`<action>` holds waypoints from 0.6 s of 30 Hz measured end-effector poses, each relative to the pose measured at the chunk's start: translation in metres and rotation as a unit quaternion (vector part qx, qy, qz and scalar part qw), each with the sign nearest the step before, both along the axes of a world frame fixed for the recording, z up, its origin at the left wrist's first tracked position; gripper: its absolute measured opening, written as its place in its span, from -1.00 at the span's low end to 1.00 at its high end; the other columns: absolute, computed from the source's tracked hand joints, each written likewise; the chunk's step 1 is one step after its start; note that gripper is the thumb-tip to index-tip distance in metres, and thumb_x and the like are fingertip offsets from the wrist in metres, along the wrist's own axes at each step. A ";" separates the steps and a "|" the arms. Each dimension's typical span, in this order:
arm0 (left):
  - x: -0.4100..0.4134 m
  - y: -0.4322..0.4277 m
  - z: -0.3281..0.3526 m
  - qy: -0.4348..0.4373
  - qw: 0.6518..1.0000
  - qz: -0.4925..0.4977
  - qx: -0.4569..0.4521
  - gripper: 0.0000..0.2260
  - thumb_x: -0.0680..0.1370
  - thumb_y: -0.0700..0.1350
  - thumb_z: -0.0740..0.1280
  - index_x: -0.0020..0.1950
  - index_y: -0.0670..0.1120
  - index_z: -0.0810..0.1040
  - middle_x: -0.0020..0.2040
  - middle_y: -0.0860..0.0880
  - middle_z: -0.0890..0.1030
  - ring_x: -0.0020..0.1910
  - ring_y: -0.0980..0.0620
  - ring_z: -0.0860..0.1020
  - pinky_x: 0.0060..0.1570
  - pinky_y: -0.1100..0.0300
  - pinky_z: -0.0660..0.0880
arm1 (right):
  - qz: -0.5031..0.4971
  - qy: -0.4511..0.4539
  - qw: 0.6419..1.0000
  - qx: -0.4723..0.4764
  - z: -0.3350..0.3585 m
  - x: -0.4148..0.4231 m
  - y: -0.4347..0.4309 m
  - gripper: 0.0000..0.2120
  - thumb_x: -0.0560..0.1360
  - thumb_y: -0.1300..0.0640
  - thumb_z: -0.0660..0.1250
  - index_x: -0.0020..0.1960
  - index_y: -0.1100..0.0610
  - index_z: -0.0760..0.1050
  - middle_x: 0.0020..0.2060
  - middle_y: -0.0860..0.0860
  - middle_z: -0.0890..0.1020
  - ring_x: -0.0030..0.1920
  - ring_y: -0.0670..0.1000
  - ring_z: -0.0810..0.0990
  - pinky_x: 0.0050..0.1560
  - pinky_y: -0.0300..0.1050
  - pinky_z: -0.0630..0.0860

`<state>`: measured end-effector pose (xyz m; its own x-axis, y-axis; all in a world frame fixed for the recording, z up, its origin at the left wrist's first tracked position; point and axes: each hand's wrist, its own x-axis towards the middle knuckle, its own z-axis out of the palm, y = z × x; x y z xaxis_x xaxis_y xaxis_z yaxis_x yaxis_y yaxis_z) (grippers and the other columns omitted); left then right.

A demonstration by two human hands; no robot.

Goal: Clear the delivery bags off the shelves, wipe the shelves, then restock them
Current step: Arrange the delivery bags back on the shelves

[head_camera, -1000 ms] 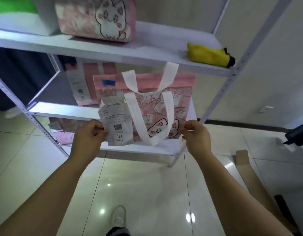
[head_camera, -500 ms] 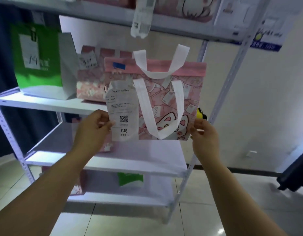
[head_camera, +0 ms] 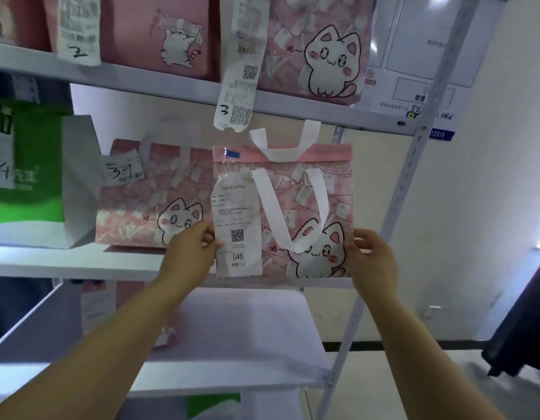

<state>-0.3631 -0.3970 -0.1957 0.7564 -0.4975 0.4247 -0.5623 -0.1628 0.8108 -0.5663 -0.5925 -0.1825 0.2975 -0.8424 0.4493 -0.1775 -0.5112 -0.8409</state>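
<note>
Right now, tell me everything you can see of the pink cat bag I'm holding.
The pink bag is flat and upright, its top folded shut, printed with a white cartoon cat at lower right. It looks like thin non-woven fabric. One white strap handle stands up behind; the other droops down the front. A blue tab sits top left, and a receipt marked 046 hangs on the front. Your left hand pinches its lower left edge, your right hand the lower right, before the middle shelf.
</note>
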 end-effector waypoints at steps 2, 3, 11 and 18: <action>0.016 -0.016 0.002 -0.014 1.000 0.001 0.007 -0.97 0.52 -0.17 0.33 -0.11 -0.05 0.51 -0.16 0.02 0.58 -0.16 0.02 0.59 -0.27 0.12 0.55 | -0.013 0.005 1.000 0.004 0.003 0.013 -0.012 -0.90 0.52 -0.01 0.25 -0.02 -0.15 0.52 -0.22 -0.23 0.61 -0.33 -0.26 0.56 -0.48 -0.41 0.35; 0.024 -0.024 0.003 -0.022 1.000 0.007 0.011 -0.95 0.52 -0.17 0.33 -0.12 -0.03 0.51 -0.17 0.06 0.57 -0.18 0.09 0.56 -0.34 0.24 0.47 | -0.018 0.007 1.000 0.004 0.004 0.020 -0.017 -0.89 0.52 -0.01 0.24 0.01 -0.14 0.52 -0.20 -0.22 0.61 -0.32 -0.24 0.57 -0.47 -0.39 0.36; 0.074 -0.076 -0.001 -0.016 0.999 0.005 0.031 -0.84 0.50 -0.23 0.33 -0.05 0.04 0.52 -0.21 0.21 0.52 -0.21 0.17 0.52 -0.39 0.39 0.32 | -0.047 0.022 0.999 0.013 -0.003 0.068 -0.055 -0.82 0.56 0.01 0.20 0.14 -0.08 0.49 -0.09 -0.10 0.60 -0.23 -0.15 0.56 -0.43 -0.32 0.35; 0.096 -0.107 -0.005 -0.040 0.999 0.010 0.024 -0.81 0.53 -0.20 0.30 0.14 -0.08 0.51 0.00 0.02 0.59 -0.24 0.21 0.47 -0.44 0.49 0.28 | -0.022 0.012 0.999 0.024 -0.005 0.101 -0.086 -0.78 0.56 0.11 0.22 0.16 -0.05 0.51 -0.13 -0.10 0.59 -0.20 -0.16 0.58 -0.37 -0.34 0.43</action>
<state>-0.2673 -0.5044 -0.2010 0.7310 -0.5032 0.4608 -0.6217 -0.2128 0.7538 -0.4657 -0.6787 -0.1871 0.2702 -0.8748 0.4022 -0.2183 -0.4625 -0.8593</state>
